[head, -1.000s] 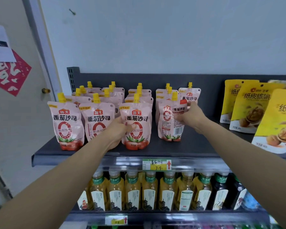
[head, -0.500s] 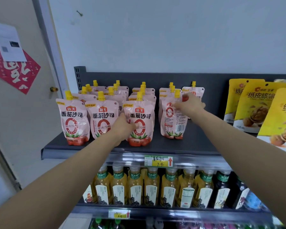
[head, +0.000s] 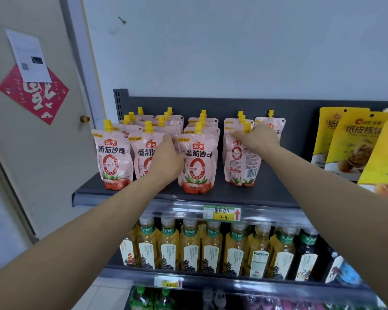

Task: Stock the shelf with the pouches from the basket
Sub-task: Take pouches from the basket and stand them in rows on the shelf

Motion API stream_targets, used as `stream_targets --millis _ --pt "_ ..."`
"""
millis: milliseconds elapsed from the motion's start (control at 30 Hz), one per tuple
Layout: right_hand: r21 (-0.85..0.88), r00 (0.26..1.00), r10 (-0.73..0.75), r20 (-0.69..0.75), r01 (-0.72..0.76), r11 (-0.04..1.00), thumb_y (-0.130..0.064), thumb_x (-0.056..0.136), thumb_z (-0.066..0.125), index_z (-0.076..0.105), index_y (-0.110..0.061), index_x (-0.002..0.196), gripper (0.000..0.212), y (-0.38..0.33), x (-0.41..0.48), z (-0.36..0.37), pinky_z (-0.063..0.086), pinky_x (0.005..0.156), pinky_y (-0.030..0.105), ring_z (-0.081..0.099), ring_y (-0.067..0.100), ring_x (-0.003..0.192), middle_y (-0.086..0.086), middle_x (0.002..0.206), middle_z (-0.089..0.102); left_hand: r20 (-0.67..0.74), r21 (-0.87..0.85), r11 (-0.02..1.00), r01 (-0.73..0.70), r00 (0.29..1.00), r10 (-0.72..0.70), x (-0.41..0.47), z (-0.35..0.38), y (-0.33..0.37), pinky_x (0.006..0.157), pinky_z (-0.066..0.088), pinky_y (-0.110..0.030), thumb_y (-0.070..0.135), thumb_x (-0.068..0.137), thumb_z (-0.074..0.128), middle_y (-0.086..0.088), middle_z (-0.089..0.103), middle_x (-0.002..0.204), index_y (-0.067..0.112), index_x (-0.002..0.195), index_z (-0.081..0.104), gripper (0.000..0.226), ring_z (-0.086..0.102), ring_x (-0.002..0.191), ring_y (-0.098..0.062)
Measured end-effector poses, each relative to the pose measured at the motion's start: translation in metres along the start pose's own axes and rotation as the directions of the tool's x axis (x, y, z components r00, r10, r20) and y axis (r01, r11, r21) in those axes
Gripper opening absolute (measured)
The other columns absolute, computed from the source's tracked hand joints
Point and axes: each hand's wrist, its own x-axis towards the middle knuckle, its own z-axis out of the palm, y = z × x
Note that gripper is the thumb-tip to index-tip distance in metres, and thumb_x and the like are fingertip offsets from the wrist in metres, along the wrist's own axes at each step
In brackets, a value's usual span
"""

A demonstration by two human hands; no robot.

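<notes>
While the pink pouches [head: 113,157] stand in rows on the top shelf [head: 269,191], the left hand [head: 166,159] sits between two of the front ones, against the third front pouch [head: 199,162]. Its fingers are hidden, so I cannot tell its grip. The right hand [head: 258,137] lies with fingers stretched flat across the top of the fourth front pouch [head: 242,164].

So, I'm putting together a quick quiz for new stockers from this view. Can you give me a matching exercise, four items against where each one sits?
Items
1. pink pouches
2. yellow snack bags
3. amber drink bottles
4. red paper square

Places
A. lower shelf
B. top shelf, right end
C. door on the left
D. top shelf, left part

Pairs: 1-D, 2-B, 3-A, 4-C
</notes>
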Motion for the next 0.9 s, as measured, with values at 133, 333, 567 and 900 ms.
stream_targets --millis 133,333,567,900 --pt "-0.028 0.999 0.026 0.023 -0.026 0.999 -0.053 0.081 0.056 0.061 -0.005 0.086 0.048 -0.004 -0.004 -0.008 0.042 0.053 0.027 0.06 0.02 0.07 0.007 0.08 0.065 -0.071 -0.015 0.997 -0.071 0.995 0.07 -0.006 -0.006 0.005 0.075 0.043 -0.024 0.006 0.092 0.05 -0.001 0.053 0.101 0.004 0.124 0.048 0.032 0.053 0.093 -0.016" --pt "-0.107 0.989 -0.024 0.145 0.04 0.993 -0.012 0.086 0.046 0.056 0.0 0.082 0.016 -0.013 -0.001 -0.031 0.05 0.058 0.032 0.058 0.025 0.059 0.013 0.07 0.061 0.043 -0.116 0.986 -0.121 0.991 0.126 -0.017 0.0 0.014 0.057 0.043 -0.01 0.007 0.092 0.051 0.0 0.055 0.097 0.01 0.117 0.055 0.025 0.054 0.083 -0.011" --pt "-0.307 0.967 -0.19 0.168 0.234 0.922 -0.019 0.093 0.047 0.051 0.004 0.122 0.038 -0.024 -0.002 -0.025 0.05 0.093 0.045 0.058 0.035 0.108 0.02 0.117 0.061 0.29 -0.198 0.975 -0.104 0.944 0.159 -0.024 0.009 0.015 0.074 0.055 -0.032 0.008 0.092 0.053 -0.011 0.064 0.095 0.009 0.107 0.06 0.017 0.06 0.07 -0.012" --pt "-0.393 0.931 -0.338 0.14 0.365 0.844 0.005 0.087 0.043 0.064 -0.005 0.107 0.03 -0.025 0.016 -0.015 0.044 0.077 0.031 0.056 0.031 0.107 0.014 0.12 0.06 0.407 -0.234 0.972 -0.02 0.906 0.117 -0.022 0.01 0.004 0.074 0.054 -0.028 0.005 0.091 0.053 -0.006 0.061 0.085 0.01 0.1 0.058 0.012 0.061 0.069 -0.014"
